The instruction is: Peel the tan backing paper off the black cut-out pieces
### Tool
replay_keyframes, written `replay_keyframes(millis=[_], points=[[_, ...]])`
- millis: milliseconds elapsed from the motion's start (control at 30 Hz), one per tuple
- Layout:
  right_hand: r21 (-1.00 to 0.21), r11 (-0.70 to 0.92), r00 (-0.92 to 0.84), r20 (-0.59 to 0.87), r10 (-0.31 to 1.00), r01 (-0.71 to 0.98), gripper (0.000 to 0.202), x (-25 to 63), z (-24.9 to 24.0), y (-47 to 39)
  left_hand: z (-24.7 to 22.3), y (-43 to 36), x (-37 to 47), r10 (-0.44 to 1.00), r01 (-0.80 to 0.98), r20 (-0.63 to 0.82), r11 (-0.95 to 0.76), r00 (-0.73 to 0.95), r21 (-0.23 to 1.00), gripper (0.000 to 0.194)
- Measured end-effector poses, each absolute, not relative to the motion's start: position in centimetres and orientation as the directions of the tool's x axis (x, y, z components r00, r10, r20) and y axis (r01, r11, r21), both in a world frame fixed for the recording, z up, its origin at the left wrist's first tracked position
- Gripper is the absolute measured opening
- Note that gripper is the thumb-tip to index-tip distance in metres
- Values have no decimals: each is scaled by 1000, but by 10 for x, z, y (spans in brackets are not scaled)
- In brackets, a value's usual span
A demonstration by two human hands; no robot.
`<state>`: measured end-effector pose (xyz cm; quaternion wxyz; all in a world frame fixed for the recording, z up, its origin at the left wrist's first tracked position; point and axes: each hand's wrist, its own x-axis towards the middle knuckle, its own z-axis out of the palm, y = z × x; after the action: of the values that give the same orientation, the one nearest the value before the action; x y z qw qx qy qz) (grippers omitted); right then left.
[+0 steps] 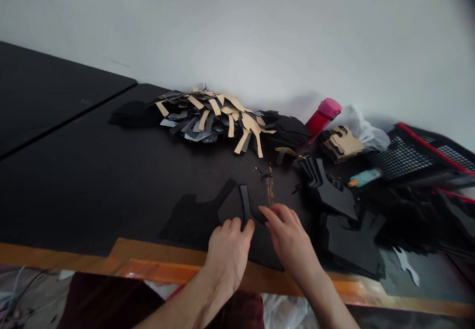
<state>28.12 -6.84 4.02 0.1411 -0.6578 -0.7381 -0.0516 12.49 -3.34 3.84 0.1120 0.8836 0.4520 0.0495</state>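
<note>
In front of me on the black table lies a black cut-out piece (pixel 246 201) with a narrow upright strip. My left hand (pixel 230 240) has its fingers curled down onto the lower end of that strip. At the piece's right edge, my right hand (pixel 287 232) pinches with thumb and forefinger; the exact contact is partly hidden. Another flat black cut-out (pixel 193 215) lies just left of my hands. To the right are stacked black cut-outs (pixel 336 195) and more black pieces (pixel 351 242) below them.
A heap of tan and black cut pieces (pixel 222 111) sits against the wall. Further right stand a pink-capped red bottle (pixel 322 116), tan cut-outs (pixel 345 141), a light-blue tube (pixel 365 177) and a black mesh basket (pixel 404 153). Orange-brown tape (pixel 163 268) runs along the table's front edge.
</note>
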Motion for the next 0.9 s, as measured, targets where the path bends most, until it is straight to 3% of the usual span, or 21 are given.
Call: replay_keyframes(millis=[167,467,633,767,900], points=[[-113,274,-238,262,935,955,44,274,32,-28,37,-37,124,827,800,8,-547,563,245,29],[-236,191,-115,301,947,953,31,284,34,-9,31,-41,111,785,752,51,-608,617,256,36],[-416,249,-102,345,933,874,24,289,35,-74,27,-37,94,768,673,89,-605,634,425,39],[-447,211,-75,303,950,869,34,293,22,-126,20,-33,83,748,566,127,-590,651,575,41],[-462,182,-40,300,953,868,30,296,16,-138,17,-32,82,739,553,134,-599,660,579,43]])
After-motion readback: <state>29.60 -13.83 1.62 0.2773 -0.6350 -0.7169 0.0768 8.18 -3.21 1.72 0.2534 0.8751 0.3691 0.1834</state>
